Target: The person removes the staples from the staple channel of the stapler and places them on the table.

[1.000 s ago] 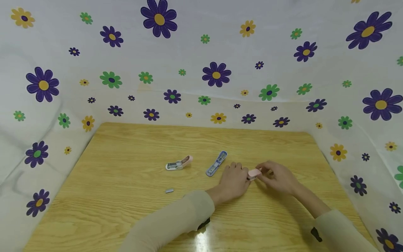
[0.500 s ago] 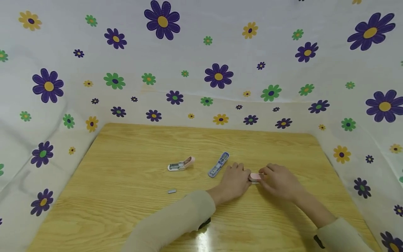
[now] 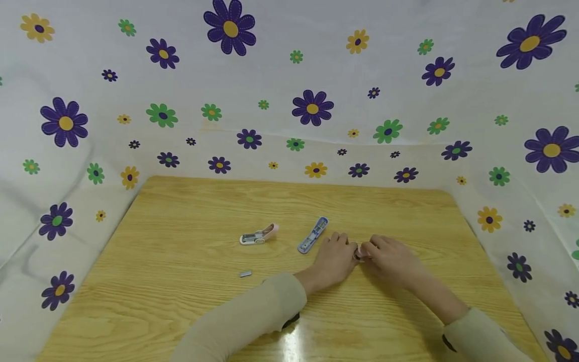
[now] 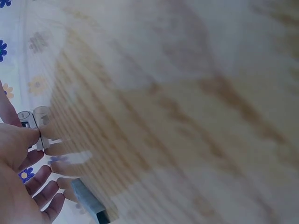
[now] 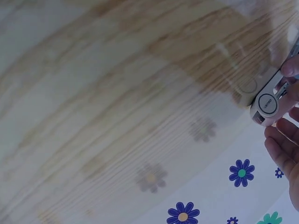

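Both hands meet on a small pink-and-white stapler [image 3: 360,253] at the right of the wooden table. My left hand [image 3: 333,259] grips its left end between thumb and fingers, low over the tabletop. Curled over the right part of the stapler, my right hand [image 3: 391,261] hides most of its pink top. A round hinge disc [image 5: 268,103] shows on the stapler's side in the right wrist view. To the left lie a blue stapler [image 3: 313,235] and a second pink-and-white stapler [image 3: 258,236], its lid raised. A short grey strip of staples [image 3: 245,274] lies nearer the front.
The glossy wood-grain table [image 3: 181,211] reaches back to a white cloth [image 3: 271,75] printed with flowers. That cloth hangs along the back and both sides. The left sleeve [image 3: 253,311] crosses the front middle of the table.
The right hand has shifted left and closed further over the stapler, covering its pink top, which showed before. The left hand keeps its place. The other staplers and staples stay put.
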The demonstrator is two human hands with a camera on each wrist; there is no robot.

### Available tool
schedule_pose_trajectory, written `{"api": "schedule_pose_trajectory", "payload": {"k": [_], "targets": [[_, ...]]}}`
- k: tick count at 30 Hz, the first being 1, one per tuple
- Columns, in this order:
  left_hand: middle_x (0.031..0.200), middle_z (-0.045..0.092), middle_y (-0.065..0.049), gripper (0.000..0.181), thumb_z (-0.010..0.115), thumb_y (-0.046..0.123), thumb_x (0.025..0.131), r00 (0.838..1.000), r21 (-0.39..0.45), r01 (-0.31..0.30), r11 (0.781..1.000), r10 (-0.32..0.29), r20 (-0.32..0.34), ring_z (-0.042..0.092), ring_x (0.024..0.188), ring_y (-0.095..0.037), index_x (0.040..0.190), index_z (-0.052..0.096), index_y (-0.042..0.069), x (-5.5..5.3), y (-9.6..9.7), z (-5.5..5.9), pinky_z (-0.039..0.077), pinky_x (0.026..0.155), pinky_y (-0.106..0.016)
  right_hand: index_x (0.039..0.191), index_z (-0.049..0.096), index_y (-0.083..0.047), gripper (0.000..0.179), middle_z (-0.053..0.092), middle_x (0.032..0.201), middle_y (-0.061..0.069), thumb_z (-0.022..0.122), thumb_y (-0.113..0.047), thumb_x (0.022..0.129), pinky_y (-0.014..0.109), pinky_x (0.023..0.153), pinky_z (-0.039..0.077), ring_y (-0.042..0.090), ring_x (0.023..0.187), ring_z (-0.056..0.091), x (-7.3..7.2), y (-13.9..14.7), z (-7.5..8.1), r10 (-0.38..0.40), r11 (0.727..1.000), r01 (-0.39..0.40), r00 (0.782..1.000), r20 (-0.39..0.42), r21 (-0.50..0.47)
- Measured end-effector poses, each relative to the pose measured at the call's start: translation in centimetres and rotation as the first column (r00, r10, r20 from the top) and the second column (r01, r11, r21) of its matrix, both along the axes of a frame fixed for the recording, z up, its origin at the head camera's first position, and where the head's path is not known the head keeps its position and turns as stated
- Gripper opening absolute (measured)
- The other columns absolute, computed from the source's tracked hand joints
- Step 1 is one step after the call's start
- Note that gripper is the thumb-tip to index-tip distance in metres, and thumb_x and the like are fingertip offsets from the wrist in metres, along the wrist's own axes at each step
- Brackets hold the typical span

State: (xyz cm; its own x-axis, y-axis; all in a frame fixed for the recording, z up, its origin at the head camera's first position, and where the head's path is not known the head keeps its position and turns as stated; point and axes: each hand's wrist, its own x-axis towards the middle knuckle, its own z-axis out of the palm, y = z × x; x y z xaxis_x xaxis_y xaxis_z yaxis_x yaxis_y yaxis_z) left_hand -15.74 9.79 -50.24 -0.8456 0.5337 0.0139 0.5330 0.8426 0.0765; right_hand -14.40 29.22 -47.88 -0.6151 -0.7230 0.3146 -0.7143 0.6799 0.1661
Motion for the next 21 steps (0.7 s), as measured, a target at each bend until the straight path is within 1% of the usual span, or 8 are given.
{"api": "schedule_pose_trajectory", "payload": {"k": [3, 7, 10, 13, 17, 21], "targets": [[0.111, 0.063, 0.004, 0.032, 0.052, 0.049, 0.109, 1.0, -0.001, 0.002, 1.0, -0.002, -0.01, 0.054, 0.098, -0.013, 0.125, 0.07, 0.028, 0.05, -0.09, 0.11, 0.048, 0.08, -0.029, 0.1, 0.063, -0.012, 0.037, 0.056, 0.086, 0.0, 0.093, -0.017, 0.079, 0.03, 0.065, 0.052, 0.013, 0.071, 0.052, -0.05, -0.36, 0.04, 0.013, 0.999, -0.012, 0.999, -0.042, 0.03], [0.109, 0.063, 0.004, 0.028, 0.054, 0.044, 0.109, 1.0, 0.014, 0.005, 1.0, -0.005, -0.019, 0.053, 0.095, -0.014, 0.125, 0.071, 0.027, 0.08, -0.21, 0.06, 0.047, 0.079, -0.028, 0.099, 0.062, -0.011, 0.04, 0.056, 0.084, 0.002, 0.094, -0.019, 0.078, 0.026, 0.059, 0.048, 0.013, 0.068, 0.049, 0.02, -0.63, 0.06, 0.011, 0.998, -0.006, 0.997, -0.082, 0.061], [0.109, 0.062, 0.004, 0.027, 0.055, 0.042, 0.109, 1.0, 0.024, 0.001, 1.0, -0.001, -0.025, 0.051, 0.094, -0.013, 0.125, 0.071, 0.027, 0.06, -0.24, -0.12, 0.046, 0.079, -0.028, 0.099, 0.062, -0.011, 0.04, 0.057, 0.083, 0.003, 0.094, -0.02, 0.077, 0.024, 0.053, 0.045, 0.013, 0.066, 0.049, -0.02, -0.63, -0.08, 0.014, 0.998, -0.008, 0.995, -0.099, 0.063], [0.107, 0.061, 0.004, 0.026, 0.056, 0.041, 0.109, 0.999, 0.03, -0.005, 1.0, 0.006, -0.045, 0.051, 0.094, -0.014, 0.124, 0.072, 0.027, 0.11, -0.19, -0.3, 0.046, 0.079, -0.028, 0.099, 0.062, -0.011, 0.04, 0.057, 0.082, 0.004, 0.094, -0.022, 0.077, 0.022, 0.049, 0.043, 0.013, 0.063, 0.05, -0.21, -0.53, -0.26, 0.032, 0.998, -0.024, 0.992, -0.123, 0.063], [0.107, 0.062, 0.004, 0.024, 0.056, 0.041, 0.109, 0.997, 0.043, -0.006, 0.999, 0.009, -0.073, 0.054, 0.096, -0.014, 0.12, 0.072, 0.027, 0.28, -0.05, -0.55, 0.047, 0.08, -0.029, 0.098, 0.062, -0.011, 0.045, 0.057, 0.08, 0.004, 0.097, -0.021, 0.072, 0.022, 0.047, 0.042, 0.014, 0.061, 0.051, -0.48, -0.35, -0.39, 0.062, 0.997, -0.053, 0.986, -0.157, 0.058], [0.109, 0.064, 0.004, 0.024, 0.056, 0.041, 0.109, 0.996, 0.039, -0.008, 0.999, 0.012, -0.084, 0.055, 0.098, -0.015, 0.121, 0.072, 0.028, 0.37, 0.1, -0.7, 0.048, 0.081, -0.029, 0.096, 0.061, -0.011, 0.048, 0.057, 0.078, 0.004, 0.099, -0.019, 0.068, 0.021, 0.045, 0.041, 0.013, 0.058, 0.052, -0.6, -0.32, -0.48, 0.074, 0.997, -0.068, 0.98, -0.185, 0.036]]}}
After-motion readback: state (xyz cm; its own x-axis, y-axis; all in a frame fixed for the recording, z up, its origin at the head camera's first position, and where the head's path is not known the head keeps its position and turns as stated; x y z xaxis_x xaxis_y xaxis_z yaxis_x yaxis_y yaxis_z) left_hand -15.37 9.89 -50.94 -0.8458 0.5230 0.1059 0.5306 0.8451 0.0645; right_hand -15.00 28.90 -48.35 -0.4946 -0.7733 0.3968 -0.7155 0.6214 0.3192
